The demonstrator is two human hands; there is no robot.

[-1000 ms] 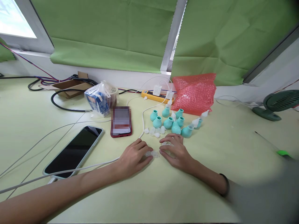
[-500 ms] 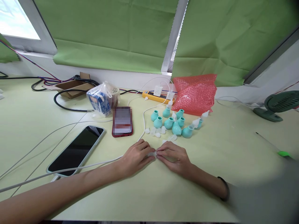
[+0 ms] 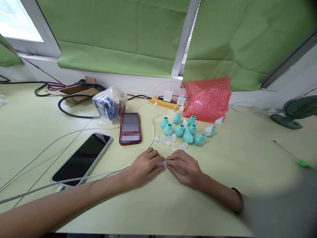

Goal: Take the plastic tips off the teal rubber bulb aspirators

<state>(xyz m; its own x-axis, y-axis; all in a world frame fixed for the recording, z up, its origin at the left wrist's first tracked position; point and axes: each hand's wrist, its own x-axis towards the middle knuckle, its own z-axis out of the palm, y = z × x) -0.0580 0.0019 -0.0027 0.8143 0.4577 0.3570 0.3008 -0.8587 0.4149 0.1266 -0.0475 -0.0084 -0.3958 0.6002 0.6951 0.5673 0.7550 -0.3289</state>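
Between my two hands is a small translucent white plastic nozzle piece [image 3: 162, 163], mostly covered by fingers. My left hand [image 3: 146, 167] pinches it from the left. From the right, the fingertips of my right hand [image 3: 185, 167] close on its other end. Just beyond the hands lie several loose translucent nozzle tips [image 3: 168, 143] on the table. Behind them stand several teal rubber bulbs [image 3: 179, 130] with open necks. A few bulbs carry clear tips, such as the teal bulb [image 3: 199, 139] lying tilted at the right of the group.
A red-cased phone [image 3: 130, 130] and a larger black-screened phone [image 3: 81, 160] lie left, with white cables [image 3: 109, 173] crossing nearby. Farther back are a bagged blue box [image 3: 106, 107], a yellow power strip [image 3: 165, 102] and a red bubble-wrap bag [image 3: 208, 100]. A green fan [image 3: 298, 107] stands right.
The view has shifted very slightly. Both hands keep the same pinch on the nozzle piece, with no clear movement.
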